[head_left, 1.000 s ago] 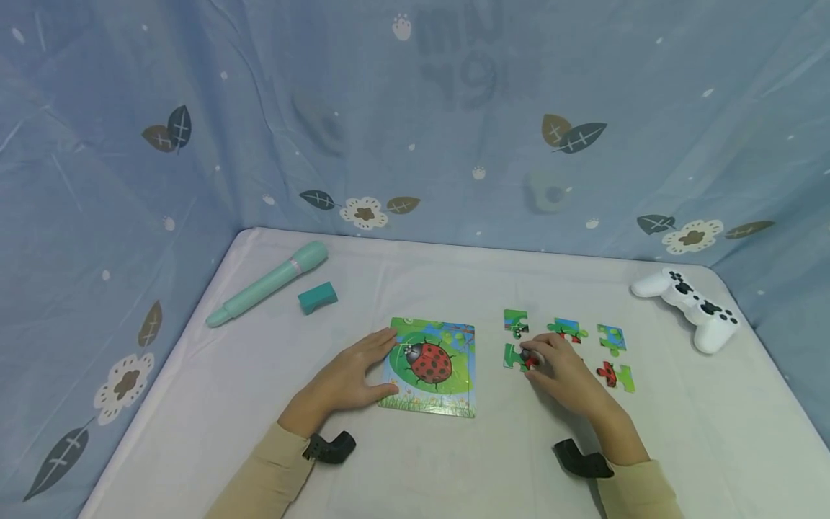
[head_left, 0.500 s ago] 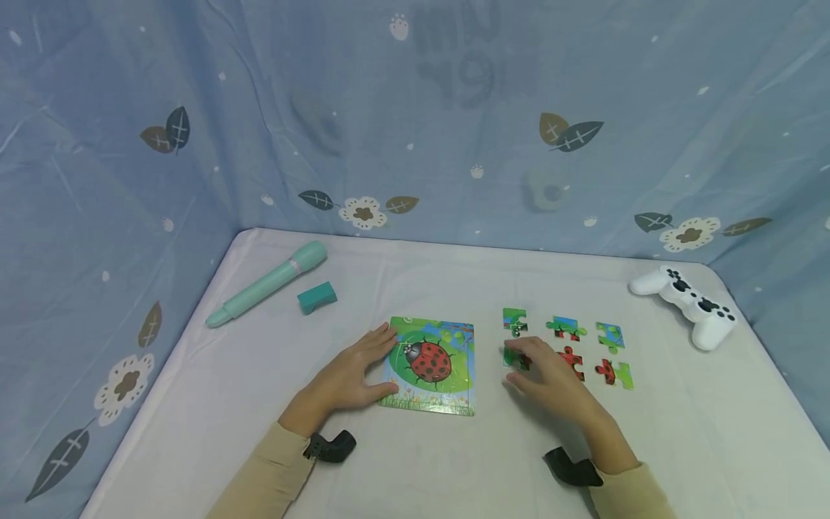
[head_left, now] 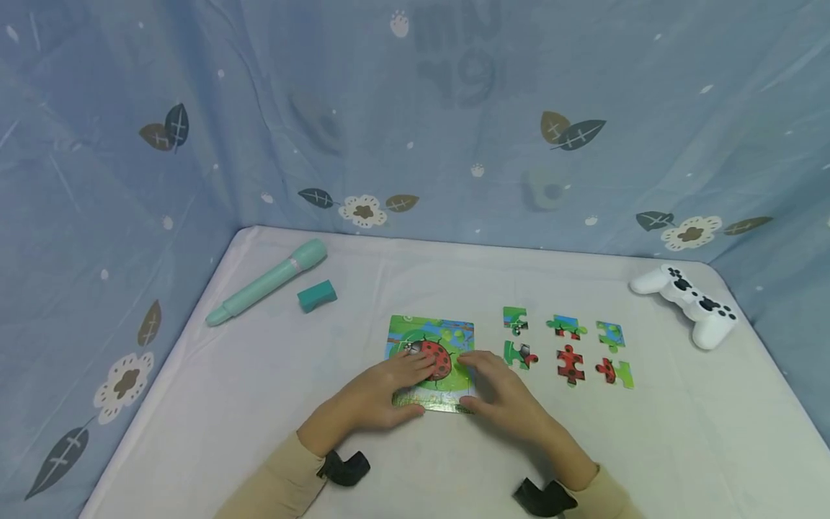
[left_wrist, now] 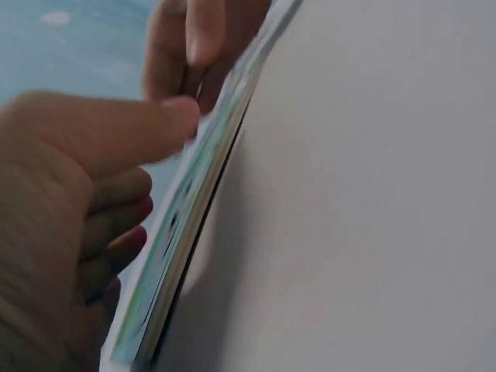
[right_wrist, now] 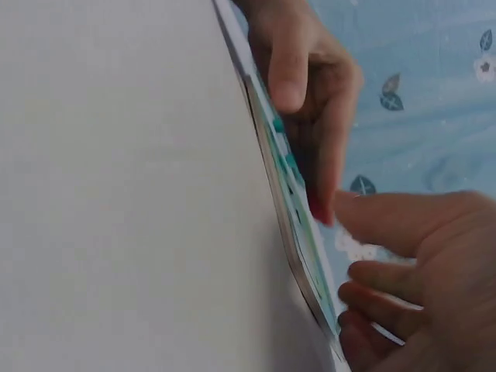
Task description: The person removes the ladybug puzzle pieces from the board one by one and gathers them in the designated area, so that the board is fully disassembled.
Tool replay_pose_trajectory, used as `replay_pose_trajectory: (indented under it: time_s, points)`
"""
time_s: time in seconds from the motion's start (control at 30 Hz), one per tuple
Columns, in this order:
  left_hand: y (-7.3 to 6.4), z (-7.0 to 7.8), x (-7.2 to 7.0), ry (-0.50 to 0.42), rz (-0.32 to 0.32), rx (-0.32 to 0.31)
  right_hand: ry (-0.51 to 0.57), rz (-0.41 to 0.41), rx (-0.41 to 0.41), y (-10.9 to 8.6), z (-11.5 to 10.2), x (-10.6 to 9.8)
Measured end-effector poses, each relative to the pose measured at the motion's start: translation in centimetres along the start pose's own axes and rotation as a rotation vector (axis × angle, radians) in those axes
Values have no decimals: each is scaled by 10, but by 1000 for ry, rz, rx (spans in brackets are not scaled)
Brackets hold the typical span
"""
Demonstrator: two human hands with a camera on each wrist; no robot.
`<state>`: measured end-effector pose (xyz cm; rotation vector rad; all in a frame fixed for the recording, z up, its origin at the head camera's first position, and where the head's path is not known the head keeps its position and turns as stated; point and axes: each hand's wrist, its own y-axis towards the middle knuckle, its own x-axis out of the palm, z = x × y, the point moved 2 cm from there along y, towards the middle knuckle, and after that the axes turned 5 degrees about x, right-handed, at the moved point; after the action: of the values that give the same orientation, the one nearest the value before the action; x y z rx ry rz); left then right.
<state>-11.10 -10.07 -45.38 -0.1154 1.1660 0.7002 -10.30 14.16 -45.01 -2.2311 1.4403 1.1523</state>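
Now both my hands are on the ladybird puzzle board (head_left: 431, 353), where a second ago only my left hand touched its edge and my right hand was over at the loose puzzle pieces (head_left: 565, 346). My right hand (head_left: 502, 393) has let go of the green piece (head_left: 519, 355) it was handling; that piece lies flat on the white table (head_left: 259, 382), just beyond my right fingertips and apart from them. My left hand (head_left: 382, 393) has slid from the board's left side onto its near left corner.

My left fingers (left_wrist: 101, 232) lie over the picture face and my thumb (left_wrist: 116, 136) presses the near edge, so the hand pinches the board. My right hand does the same at the near right corner, thumb (right_wrist: 395, 221) and fingers curled round the edge. From both wrist views the board (right_wrist: 298, 225) stands away from the tabletop, its near edge lifted between my two hands.

Farther from my right hand, the six loose pieces sit in two rows. Well beyond them lies a white game controller (head_left: 690, 306). Well off past my left hand lie a mint-green pen-like tool (head_left: 266, 282) and a small teal block (head_left: 317, 296).
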Motion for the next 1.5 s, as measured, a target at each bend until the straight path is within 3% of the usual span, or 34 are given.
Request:
replay_pose_trajectory:
  time_s: [0.13,0.33,0.77,1.17,1.37,1.5]
  points:
    - [4,6,10,0,-38,48,-56,-36,10,-1,0,7]
    - [5,7,13,34,-53,46,-79,-85,33,-1,2,9]
    - [4,5,12,-1,-74,8,-25,-31,105,1,-4,12]
    - [3,5,12,2,-33,35,-76,-55,79,2,-7,9]
    - [3,4,13,25,-18,49,-71,5,30,2,-5,2]
    - [4,5,13,0,-42,33,-38,25,64,-2,-2,-10]
